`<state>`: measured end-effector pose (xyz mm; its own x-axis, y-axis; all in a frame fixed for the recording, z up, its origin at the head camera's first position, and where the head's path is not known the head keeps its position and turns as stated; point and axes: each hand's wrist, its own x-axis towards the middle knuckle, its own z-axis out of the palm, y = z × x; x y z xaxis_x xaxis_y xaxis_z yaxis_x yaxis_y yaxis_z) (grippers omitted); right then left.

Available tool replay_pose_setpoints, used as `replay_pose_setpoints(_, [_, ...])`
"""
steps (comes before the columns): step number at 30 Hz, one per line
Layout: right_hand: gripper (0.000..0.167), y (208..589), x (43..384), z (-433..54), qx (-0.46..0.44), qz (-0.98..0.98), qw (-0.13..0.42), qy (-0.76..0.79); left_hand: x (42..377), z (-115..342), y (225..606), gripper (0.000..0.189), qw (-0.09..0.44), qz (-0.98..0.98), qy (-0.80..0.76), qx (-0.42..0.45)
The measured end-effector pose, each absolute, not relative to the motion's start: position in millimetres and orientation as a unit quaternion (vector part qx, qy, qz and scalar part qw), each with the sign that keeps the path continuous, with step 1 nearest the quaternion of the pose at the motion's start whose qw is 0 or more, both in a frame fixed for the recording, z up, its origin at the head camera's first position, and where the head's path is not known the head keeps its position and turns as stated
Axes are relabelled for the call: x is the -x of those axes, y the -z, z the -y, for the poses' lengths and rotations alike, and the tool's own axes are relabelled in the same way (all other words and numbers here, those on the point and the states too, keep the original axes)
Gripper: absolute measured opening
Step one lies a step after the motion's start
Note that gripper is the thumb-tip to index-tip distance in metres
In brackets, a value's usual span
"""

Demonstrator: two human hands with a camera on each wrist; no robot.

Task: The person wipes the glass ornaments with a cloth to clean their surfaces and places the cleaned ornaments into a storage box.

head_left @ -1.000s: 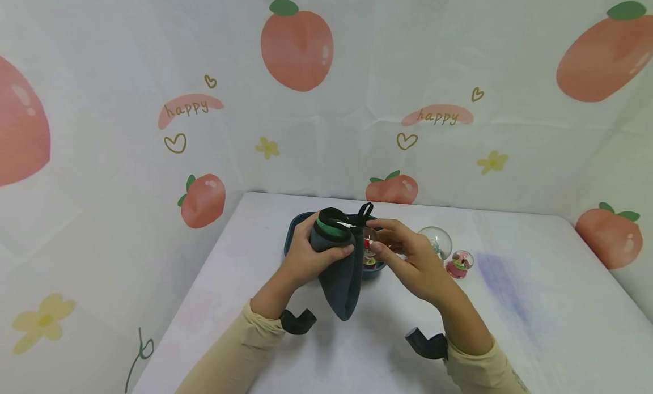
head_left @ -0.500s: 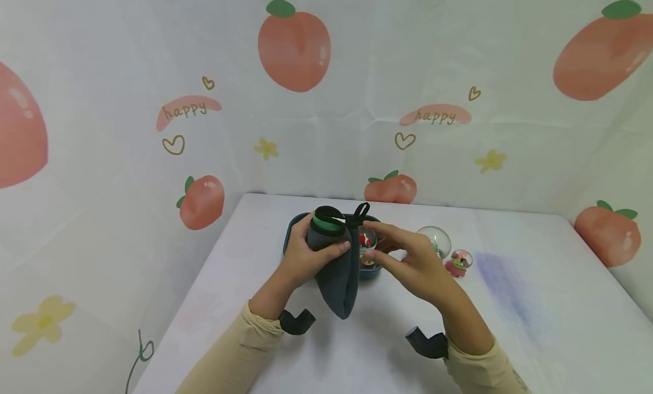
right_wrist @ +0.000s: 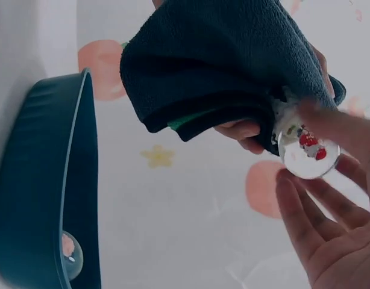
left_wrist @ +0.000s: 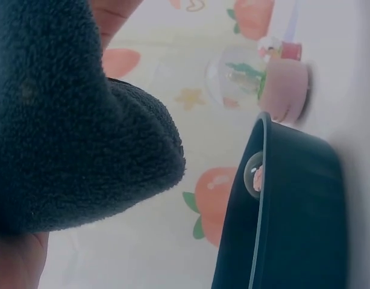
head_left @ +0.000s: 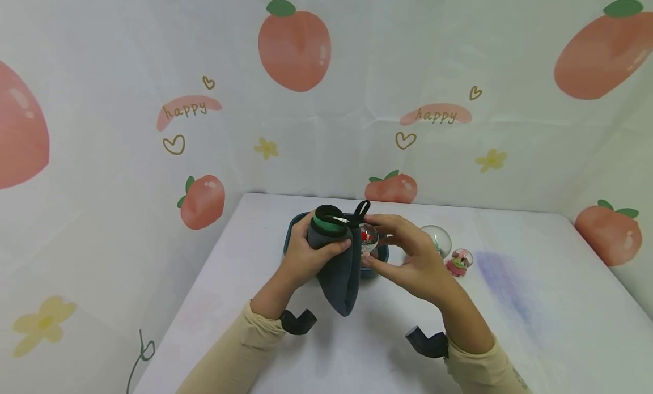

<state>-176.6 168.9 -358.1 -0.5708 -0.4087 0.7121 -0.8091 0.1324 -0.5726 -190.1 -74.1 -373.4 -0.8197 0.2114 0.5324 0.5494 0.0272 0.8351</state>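
Observation:
My left hand [head_left: 302,257] grips a dark blue-grey towel [head_left: 338,283] with a green inner side, black trim and a hanging loop. Part of the towel is rolled up and its lower end hangs down. At the towel's right side, my right hand [head_left: 415,257] holds a small snow globe [head_left: 369,236] between thumb and fingers. In the right wrist view, red and white figures show inside the globe [right_wrist: 310,150], and the towel [right_wrist: 221,60] covers part of its base. The towel [left_wrist: 82,132] hides most of the left hand in the left wrist view.
Behind the hands stands a dark blue tub [head_left: 289,235], with another small globe [right_wrist: 73,259] inside it. To the right on the white table [head_left: 510,337] stand a larger clear globe [head_left: 440,241] and a small pink-based globe [head_left: 460,262]. A peach-printed backdrop [head_left: 326,139] rises behind.
The snow globe has turned in my right fingers against the towel, and its red figures show differently. The right thumb has slid lower toward its base. My left hand keeps its hold on the towel.

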Motion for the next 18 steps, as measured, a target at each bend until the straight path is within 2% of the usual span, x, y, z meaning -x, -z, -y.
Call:
replay_pose_setpoints(4, [0.067, 357.8, 176.2, -169.5, -0.424, 0.722, 0.203, -0.507, 190.2, 73.8, 373.5, 0.047, 0.122, 0.707, 0.643, 0.266])
replay_pose_setpoints(11, [0.048, 356.8, 173.2, -169.0, -0.384, 0.761, 0.183, -0.489, 188.1, 74.3, 372.3, 0.047, 0.117, 0.710, 0.640, 0.268])
replay_pose_setpoints(18, [0.046, 356.2, 171.4, -167.2, -0.369, 0.755, 0.195, -0.505, 188.7, 73.4, 372.9, 0.054, 0.127, 0.708, 0.638, 0.275])
